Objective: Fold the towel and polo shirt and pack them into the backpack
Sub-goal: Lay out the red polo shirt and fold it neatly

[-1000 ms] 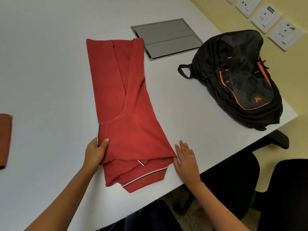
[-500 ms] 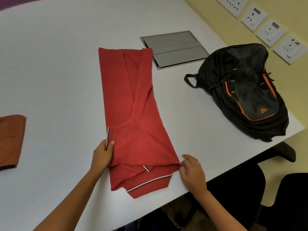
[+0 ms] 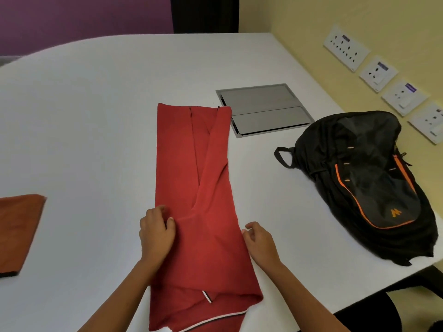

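1. Red polo shirt (image 3: 191,212) lies as a long folded strip on the white tabletop (image 3: 96,116).
2. Left hand (image 3: 155,232) fingers pinch its left edge.
3. Right hand (image 3: 260,240) fingers, loosely curled, touch its right edge.
4. Black backpack (image 3: 364,183) lies to the right; orange towel (image 3: 16,231) far left.

an office meeting room: a large white conference table (image 3: 96,121) with a recessed metal cable hatch (image 3: 263,109) at one o'clock, and wall socket plates (image 3: 346,53) at two o'clock.
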Motion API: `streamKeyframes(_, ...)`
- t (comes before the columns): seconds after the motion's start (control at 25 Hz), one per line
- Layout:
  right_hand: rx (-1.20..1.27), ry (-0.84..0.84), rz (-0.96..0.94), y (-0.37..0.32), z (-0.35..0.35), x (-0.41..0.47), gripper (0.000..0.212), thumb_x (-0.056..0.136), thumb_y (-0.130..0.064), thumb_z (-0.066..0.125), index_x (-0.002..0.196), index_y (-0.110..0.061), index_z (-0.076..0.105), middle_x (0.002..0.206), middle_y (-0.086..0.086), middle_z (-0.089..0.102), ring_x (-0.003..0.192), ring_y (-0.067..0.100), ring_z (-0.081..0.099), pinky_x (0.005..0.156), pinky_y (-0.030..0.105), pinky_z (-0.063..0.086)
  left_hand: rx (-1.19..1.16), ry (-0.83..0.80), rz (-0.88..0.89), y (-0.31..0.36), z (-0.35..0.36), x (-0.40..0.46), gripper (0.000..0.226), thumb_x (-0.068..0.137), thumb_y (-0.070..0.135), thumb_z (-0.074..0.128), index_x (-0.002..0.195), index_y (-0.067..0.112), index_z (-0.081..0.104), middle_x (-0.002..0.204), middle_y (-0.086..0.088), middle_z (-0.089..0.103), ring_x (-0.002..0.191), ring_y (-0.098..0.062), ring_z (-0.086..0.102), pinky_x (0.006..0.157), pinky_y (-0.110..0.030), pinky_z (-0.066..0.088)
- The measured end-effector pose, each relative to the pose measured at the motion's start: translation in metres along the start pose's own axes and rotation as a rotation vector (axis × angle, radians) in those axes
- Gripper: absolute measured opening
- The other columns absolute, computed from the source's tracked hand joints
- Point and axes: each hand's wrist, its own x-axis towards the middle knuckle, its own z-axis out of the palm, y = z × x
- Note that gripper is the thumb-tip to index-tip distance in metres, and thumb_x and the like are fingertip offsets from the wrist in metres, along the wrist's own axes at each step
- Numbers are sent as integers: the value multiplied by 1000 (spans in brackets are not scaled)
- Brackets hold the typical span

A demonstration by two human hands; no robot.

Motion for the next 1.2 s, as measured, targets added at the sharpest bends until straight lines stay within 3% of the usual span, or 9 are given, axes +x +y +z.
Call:
streamKeyframes(0.16, 7, -40, -29, -24, -17, 65, 27, 96, -25, 52, 117, -11, 58, 94, -4, 60, 87, 10, 58, 81, 21, 45, 99, -17, 10, 37, 20, 50, 38, 92, 22, 51, 130, 14, 54, 130, -10, 52, 120, -33, 40, 96, -49, 34)
streamKeyframes(0.28, 15, -48, -49, -43, -26, 124, 26, 95, -21, 52, 117, -10, 59, 96, -2, 61, 88, 11, 58, 81, 21, 45, 148, -121, 31, 64, 39, 90, 42, 95, 28, 47, 135, 17, 49, 132, -7, 50, 121, -31, 42, 95, -45, 36)
streamKeyframes(0.64, -6, 41, -170, -126, -41, 339, 23, 92, -13, 53, 109, -3, 64, 101, 11, 66, 87, 18, 57, 74, 22, 39, -100, -199, 71, 101, 94, 199, 39, 94, 24, 50, 131, 12, 54, 117, -6, 62, 109, -25, 57, 94, -35, 43)
streamKeyframes(0.84, -181, 66, -207, -162, -18, 423, 29, 92, -31, 55, 95, -2, 61, 95, 15, 64, 90, 30, 61, 72, 32, 44, -21, -222, -10, 118, 103, 222, 26, 91, 45, 52, 107, 27, 63, 100, 10, 66, 102, -13, 59, 87, -32, 39)
streamKeyframes(0.92, -309, 80, -191, -167, -8, 438, 41, 91, -42, 54, 98, -2, 58, 98, 14, 61, 91, 31, 60, 73, 36, 46, 50, -242, -61, 122, 105, 226, 24, 88, 51, 53, 97, 30, 59, 90, 12, 64, 101, -12, 57, 87, -34, 33)
streamKeyframes(1.0, -390, 95, -164, -169, -1, 448, 37, 91, -39, 51, 96, -3, 57, 94, 13, 60, 87, 30, 61, 68, 34, 46, 63, -262, -69, 123, 108, 229, 20, 86, 47, 55, 79, 29, 48, 78, 12, 56, 97, -13, 57, 82, -34, 31)
streamKeyframes(1.08, -376, 106, -124, -173, -2, 455, 27, 89, -31, 48, 82, -6, 55, 84, 12, 59, 75, 27, 57, 62, 29, 42, -22, -287, -46, 125, 109, 233, 24, 84, 36, 59, 73, 29, 39, 70, 12, 49, 88, -14, 57, 77, -32, 34)
streamKeyframes(1.2, -212, 246, -137, -189, -5, 451, 26, 89, -29, 46, 81, -5, 52, 77, 10, 57, 65, 25, 51, 56, 28, 36, -347, -285, 21, 126, 108, 238, 17, 84, 25, 64, 90, 27, 49, 71, 10, 50, 65, -5, 50, 70, -29, 44)
